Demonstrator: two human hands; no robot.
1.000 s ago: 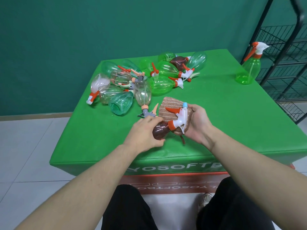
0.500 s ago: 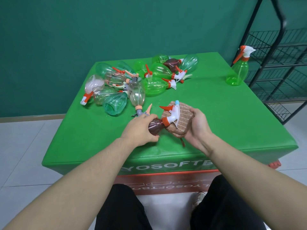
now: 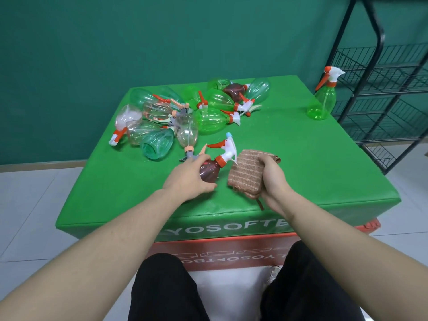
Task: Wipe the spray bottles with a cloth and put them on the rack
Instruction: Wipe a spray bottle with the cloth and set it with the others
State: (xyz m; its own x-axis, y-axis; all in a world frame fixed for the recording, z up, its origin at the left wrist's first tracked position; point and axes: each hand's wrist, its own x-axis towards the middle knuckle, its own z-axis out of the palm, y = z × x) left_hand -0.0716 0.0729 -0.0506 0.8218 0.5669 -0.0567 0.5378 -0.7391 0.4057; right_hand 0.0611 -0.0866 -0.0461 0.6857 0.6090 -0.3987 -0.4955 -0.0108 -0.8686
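Note:
My left hand grips the body of a small brown spray bottle with a white head and orange trigger, tilted up to the right above the green table. Just right of it, my right hand holds a folded brown striped cloth; cloth and bottle are slightly apart. A pile of several green, clear and brown spray bottles lies on the far left half of the table. One green spray bottle stands upright at the far right corner. The black wire rack stands to the right.
The table's front edge carries white lettering over a red base. My legs in dark trousers are below it. A green wall is behind, and pale floor tiles surround the table.
The cloth has come off the brown bottle's head and moved right with my right hand. My left hand still holds the bottle, now tilted more upright.

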